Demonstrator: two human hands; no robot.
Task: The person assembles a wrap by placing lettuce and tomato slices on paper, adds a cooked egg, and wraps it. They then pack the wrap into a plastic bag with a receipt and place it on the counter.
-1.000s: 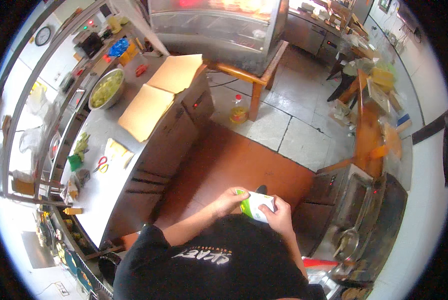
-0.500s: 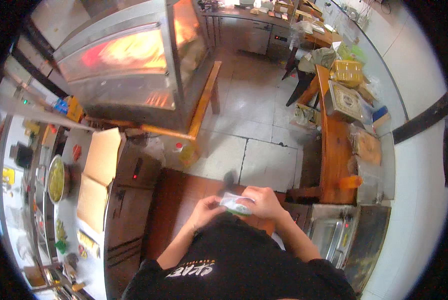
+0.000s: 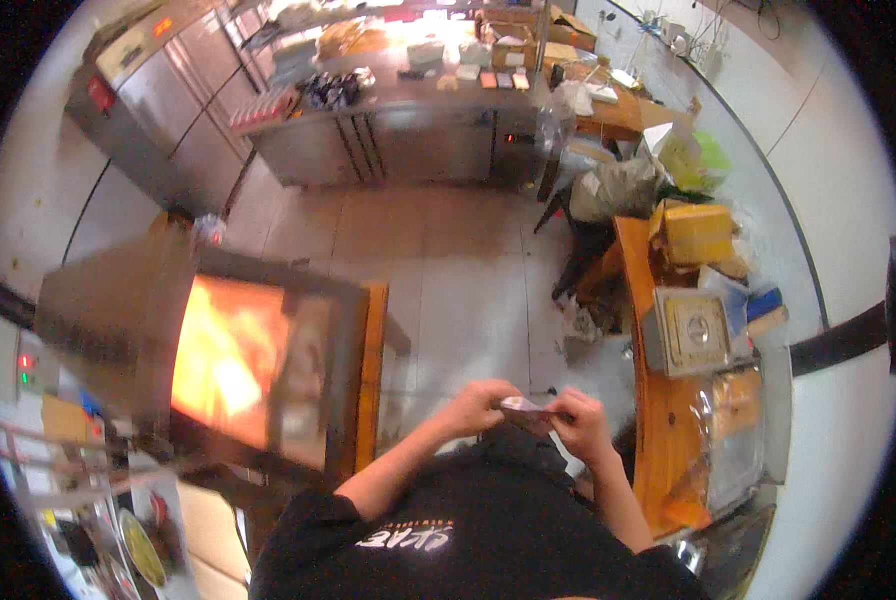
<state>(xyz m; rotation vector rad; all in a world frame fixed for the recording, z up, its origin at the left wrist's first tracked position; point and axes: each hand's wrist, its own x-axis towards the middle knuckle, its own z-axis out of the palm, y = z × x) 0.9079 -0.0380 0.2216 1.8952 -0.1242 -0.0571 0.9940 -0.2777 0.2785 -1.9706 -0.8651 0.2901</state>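
My left hand [image 3: 480, 404] and my right hand [image 3: 579, 420] are close together in front of my chest, both pinching a small flat silvery packet [image 3: 524, 406]. The left hand grips its left end and the right hand its right end. My black shirt fills the bottom of the view, and the packet's underside is hidden.
A glass-fronted warming cabinet glowing orange [image 3: 238, 360] stands on a wooden stand [image 3: 371, 360] at my left. A wooden table [image 3: 658, 400] at my right carries a metal box [image 3: 690, 330], a yellow box [image 3: 698, 232] and bags. Steel counters [image 3: 408, 110] line the far wall across a tiled floor [image 3: 448, 260].
The view has swung from the counter and red floor toward the room's far side. Both hands have stayed together on the packet, which now looks silvery instead of green and white.
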